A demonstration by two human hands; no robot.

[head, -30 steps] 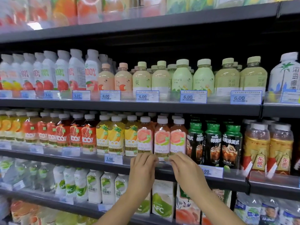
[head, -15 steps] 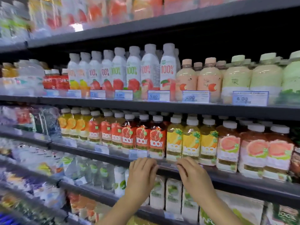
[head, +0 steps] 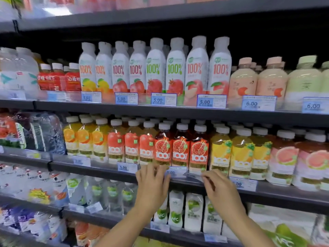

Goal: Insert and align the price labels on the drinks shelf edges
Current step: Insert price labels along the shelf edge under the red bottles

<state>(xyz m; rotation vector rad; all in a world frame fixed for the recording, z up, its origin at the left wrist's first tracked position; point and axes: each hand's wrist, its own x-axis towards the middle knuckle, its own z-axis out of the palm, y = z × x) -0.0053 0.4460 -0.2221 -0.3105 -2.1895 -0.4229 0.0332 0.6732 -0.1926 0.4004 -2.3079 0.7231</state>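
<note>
Two hands at shelf edge (head: 105, 169), 6 o'clock of pomegranate bottles (head: 180, 150): left hand (head: 151, 182) pressing 9 o'clock end of price label (head: 175, 172), right hand (head: 220, 191) pinching its 3 o'clock end.

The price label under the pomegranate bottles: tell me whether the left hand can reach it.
Likely yes: the left hand sits right beside the price label, nothing between them.
</note>
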